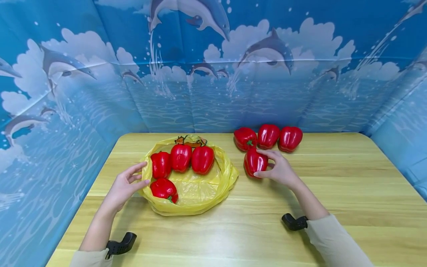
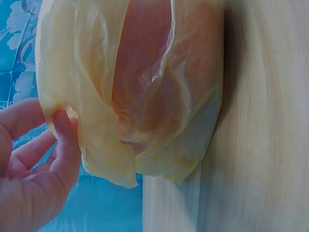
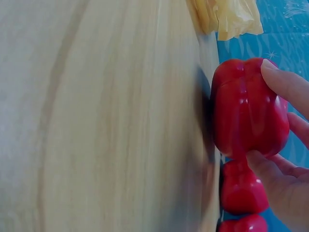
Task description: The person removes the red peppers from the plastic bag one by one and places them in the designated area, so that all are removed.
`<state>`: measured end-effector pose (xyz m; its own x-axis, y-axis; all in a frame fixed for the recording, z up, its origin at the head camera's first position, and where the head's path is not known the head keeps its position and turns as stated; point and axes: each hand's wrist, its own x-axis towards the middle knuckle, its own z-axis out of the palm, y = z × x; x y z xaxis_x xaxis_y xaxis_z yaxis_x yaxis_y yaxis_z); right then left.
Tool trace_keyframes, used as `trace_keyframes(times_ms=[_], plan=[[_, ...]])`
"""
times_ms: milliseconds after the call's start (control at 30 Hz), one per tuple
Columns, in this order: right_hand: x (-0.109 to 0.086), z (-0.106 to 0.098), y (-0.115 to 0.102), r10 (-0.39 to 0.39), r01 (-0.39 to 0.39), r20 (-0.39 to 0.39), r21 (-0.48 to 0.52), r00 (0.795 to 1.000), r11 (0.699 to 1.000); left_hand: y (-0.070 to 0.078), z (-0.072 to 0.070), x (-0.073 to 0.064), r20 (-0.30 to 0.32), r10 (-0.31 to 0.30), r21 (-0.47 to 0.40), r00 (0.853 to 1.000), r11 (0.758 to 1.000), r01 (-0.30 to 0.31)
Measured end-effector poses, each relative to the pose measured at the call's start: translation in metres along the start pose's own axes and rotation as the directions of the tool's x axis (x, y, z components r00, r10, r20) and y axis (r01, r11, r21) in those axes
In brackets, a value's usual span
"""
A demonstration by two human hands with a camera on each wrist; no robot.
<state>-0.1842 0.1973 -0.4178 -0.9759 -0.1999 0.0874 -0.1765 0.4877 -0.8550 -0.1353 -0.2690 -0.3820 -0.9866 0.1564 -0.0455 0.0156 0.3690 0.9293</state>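
Observation:
My right hand [image 1: 279, 168] grips a red bell pepper [image 1: 255, 162] between thumb and fingers, just right of the yellow plastic bag [image 1: 193, 207]. In the right wrist view this bell pepper [image 3: 248, 111] shows its glossy lobed side, with a shadow on the wood beside it. On the left, my left hand [image 1: 124, 187] holds the bag's left rim with thumb and fingers. The left wrist view shows the thumb against the thin yellow plastic [image 2: 96, 96], reddish shapes showing through. Inside the wide-mouthed bag lie several red bell peppers [image 1: 181, 158], grouped at its back and left.
Three more red bell peppers, including the rightmost bell pepper [image 1: 290, 139], stand in a row at the back edge of the wooden table [image 1: 353, 193]. Behind the table hangs a blue dolphin-print curtain [image 1: 213, 100]. Black wrist cameras sit on both forearms.

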Motion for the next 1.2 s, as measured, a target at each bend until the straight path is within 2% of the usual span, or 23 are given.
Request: trace_keyframes(times_ms=[533,1200], plan=[[0.004,0.004,0.0,-0.013,0.014,-0.019,0.048,1.0,0.999,-0.001,-0.003,-0.003,-0.012,-0.005,0.006,1.0,1.0,0.005],[0.012,0.004,0.005,-0.03,0.03,-0.009,0.034,1.0,0.999,0.003,-0.004,0.0,-0.006,-0.008,0.014,1.0,1.0,0.008]])
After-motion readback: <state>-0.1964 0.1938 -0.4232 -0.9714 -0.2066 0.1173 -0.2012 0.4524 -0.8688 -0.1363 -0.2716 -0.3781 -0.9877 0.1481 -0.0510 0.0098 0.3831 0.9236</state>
